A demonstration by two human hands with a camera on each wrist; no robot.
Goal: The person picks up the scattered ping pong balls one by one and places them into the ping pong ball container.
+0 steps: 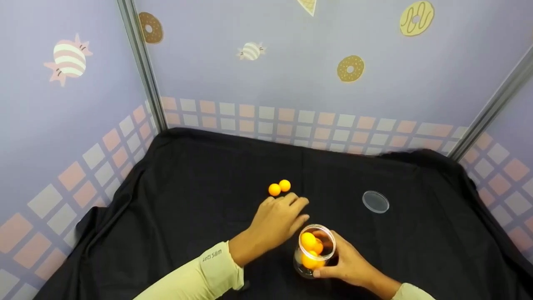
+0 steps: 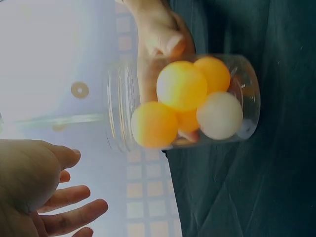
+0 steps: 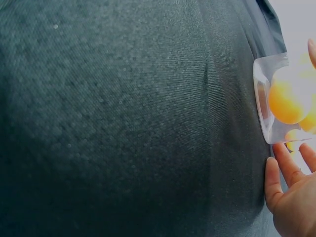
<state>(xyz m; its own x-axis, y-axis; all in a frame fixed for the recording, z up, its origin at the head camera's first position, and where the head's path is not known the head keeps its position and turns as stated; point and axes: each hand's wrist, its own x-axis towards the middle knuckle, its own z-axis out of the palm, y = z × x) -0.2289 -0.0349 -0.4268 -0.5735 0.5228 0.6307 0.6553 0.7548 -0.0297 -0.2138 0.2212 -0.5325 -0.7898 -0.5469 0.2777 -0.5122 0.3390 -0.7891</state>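
Note:
A clear jar (image 1: 306, 273) without a lid stands on the black cloth, tilted slightly, with several orange balls (image 1: 308, 259) inside. The left wrist view also shows a white ball (image 2: 219, 116) among them. My right hand (image 1: 354, 262) grips the jar from the right side, thumb at the front. Left of the jar mouth, my left hand (image 1: 277, 218) hovers with loosely bent fingers; the left wrist view shows nothing in that hand (image 2: 29, 177). Just beyond its knuckles, two orange ping-pong balls (image 1: 274, 189) lie side by side on the cloth.
A clear round lid (image 1: 375, 202) lies on the black cloth (image 1: 200, 179) to the right, behind the jar. Patterned panels (image 1: 250, 83) with metal corner posts (image 1: 143, 62) enclose the back and sides.

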